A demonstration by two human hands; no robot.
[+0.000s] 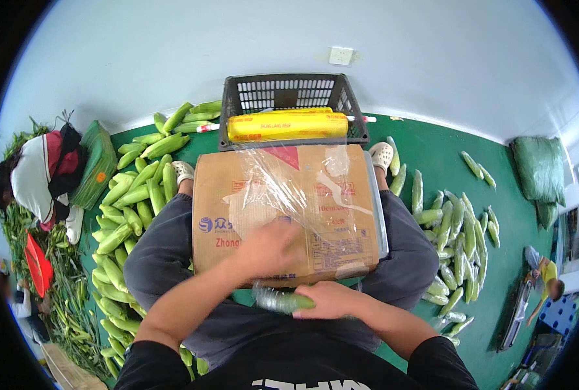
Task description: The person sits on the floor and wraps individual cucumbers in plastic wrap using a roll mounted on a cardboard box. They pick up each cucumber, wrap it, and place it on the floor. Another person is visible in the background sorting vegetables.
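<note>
Below the near edge of a cardboard box point(289, 214), my right hand point(326, 300) grips an ear of corn in its husk point(284, 301), partly covered in clear plastic film. My left hand point(270, 248) is blurred above the box's lower middle; its fingers cannot be made out clearly. A sheet of clear plastic film point(274, 180) lies crumpled over the cardboard, running from a yellow-wrapped film roll point(287, 126). That roll rests on a rod across a black plastic crate point(289, 87) at the box's far side.
Unwrapped corn ears point(118, 236) are piled on the green floor at left; film-wrapped ears point(457, 234) lie at right. A person point(40, 175) bends beside a green mesh sack point(93, 165). Green sacks point(538, 165) stand at far right, with another person point(548, 280) below.
</note>
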